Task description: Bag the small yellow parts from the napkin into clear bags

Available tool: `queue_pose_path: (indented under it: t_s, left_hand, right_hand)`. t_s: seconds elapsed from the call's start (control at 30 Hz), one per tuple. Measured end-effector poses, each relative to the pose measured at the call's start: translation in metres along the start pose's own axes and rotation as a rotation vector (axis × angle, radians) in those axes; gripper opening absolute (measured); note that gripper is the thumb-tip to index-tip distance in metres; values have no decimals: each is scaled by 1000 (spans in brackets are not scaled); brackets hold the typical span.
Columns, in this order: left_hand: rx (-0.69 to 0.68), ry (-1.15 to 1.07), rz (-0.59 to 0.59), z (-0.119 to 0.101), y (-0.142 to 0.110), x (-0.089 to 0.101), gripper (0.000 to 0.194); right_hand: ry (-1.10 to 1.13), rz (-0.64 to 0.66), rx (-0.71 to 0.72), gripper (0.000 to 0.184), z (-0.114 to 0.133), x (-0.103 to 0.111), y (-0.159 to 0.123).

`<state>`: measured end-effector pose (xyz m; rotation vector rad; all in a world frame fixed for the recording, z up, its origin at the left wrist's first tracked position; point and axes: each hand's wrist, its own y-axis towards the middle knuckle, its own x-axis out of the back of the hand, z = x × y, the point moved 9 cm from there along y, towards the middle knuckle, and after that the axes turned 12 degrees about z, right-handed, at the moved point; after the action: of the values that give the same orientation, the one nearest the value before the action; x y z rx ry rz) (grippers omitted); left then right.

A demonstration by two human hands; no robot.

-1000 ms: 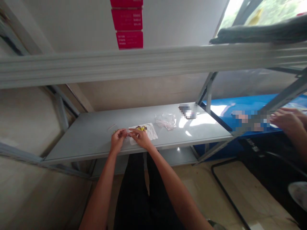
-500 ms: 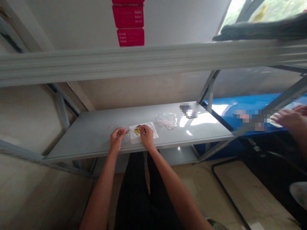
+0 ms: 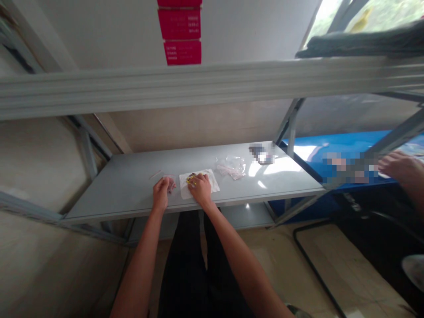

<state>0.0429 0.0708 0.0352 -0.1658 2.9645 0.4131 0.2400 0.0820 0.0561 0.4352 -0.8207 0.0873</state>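
Observation:
My left hand (image 3: 160, 193) is closed at the front of the grey shelf (image 3: 126, 185), its fingers curled round a small clear plastic bag (image 3: 169, 177). Pinkish bits show at its fingertips, too blurred to name. Just to the right, a white sheet or flat pouch (image 3: 212, 179) lies on the shelf, bearing a little heap of small yellow pieces (image 3: 189, 177), some with dark parts. Over this heap, my right hand (image 3: 201, 189) has its fingers bent down and closed among the yellow pieces, hiding part of them.
Another thin clear bag (image 3: 156, 174) lies behind my left hand. Clear bags with pinkish contents (image 3: 230, 168) are to the right. Above runs a grey shelf beam (image 3: 198, 88) with red boxes (image 3: 180, 24) beyond. At a blue table (image 3: 311, 148), another person's hand (image 3: 399, 165) shows.
My left hand has turned, its fingers curling inward. My right hand has moved slightly left and lower over the yellow pieces, its fingers now reaching into them.

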Motion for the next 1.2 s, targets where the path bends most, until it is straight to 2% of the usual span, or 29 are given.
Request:
queue_pose_path:
  t_s: [0.13, 0.37, 0.5, 0.6, 0.8, 0.9, 1.0, 1.2]
  left_hand:
    - [22, 36, 19, 2, 0, 0, 46]
    - [80, 97, 103, 4, 1, -7, 55]
    - [67, 166, 157, 1, 2, -14, 58]
    - [59, 213, 198, -3, 2, -19, 58]
    - [50, 280, 213, -6, 0, -20, 47]
    - [37, 267, 144, -4, 1, -12, 46]
    - [21, 232, 114, -1, 1, -8, 46]
    - [84, 212, 202, 5, 1, -17, 51]
  right_hand:
    - [-55, 35, -10, 9, -2, -7, 2]
    - [-53, 8, 13, 16, -2, -7, 1]
    - [105, -50, -4, 15, -5, 3, 0]
    - [285, -64, 81, 15, 0, 9, 0]
    - [430, 63, 323, 16, 22, 4, 1]
    - [471, 142, 359, 27, 28, -2, 0]
    - [491, 188, 337, 28, 27, -7, 0]
    - [488, -39, 200, 24, 9, 12, -2]
